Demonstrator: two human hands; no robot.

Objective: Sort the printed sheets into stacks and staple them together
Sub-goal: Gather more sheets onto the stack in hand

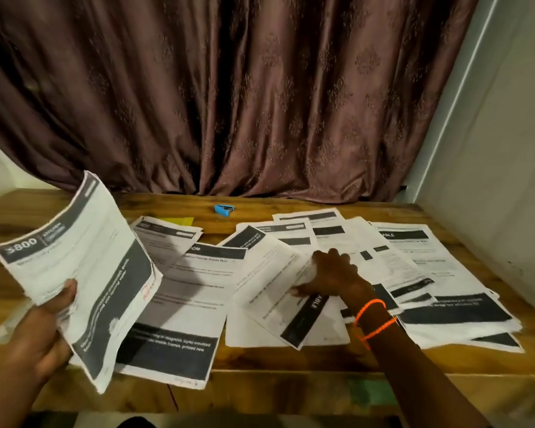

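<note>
On the wooden table [260,362], printed sheets [414,273] lie spread and overlapping from centre to right, more at left-centre under a lifted bundle. Left hand [40,335] grips a stack of sheets [78,273] headed "800", thumb curled over its front, held tilted above the table's left side. Right hand [331,274] is down on the loose pile, fingers curled, pinching a slanted sheet [278,288]; orange cord bracelets [372,319] circle that wrist. Blue stapler [224,209] sits near the table's back edge, well apart from both hands. Yellow paper [179,220] peeks out behind the sheets. Maroon curtain [229,88] hangs behind.
</note>
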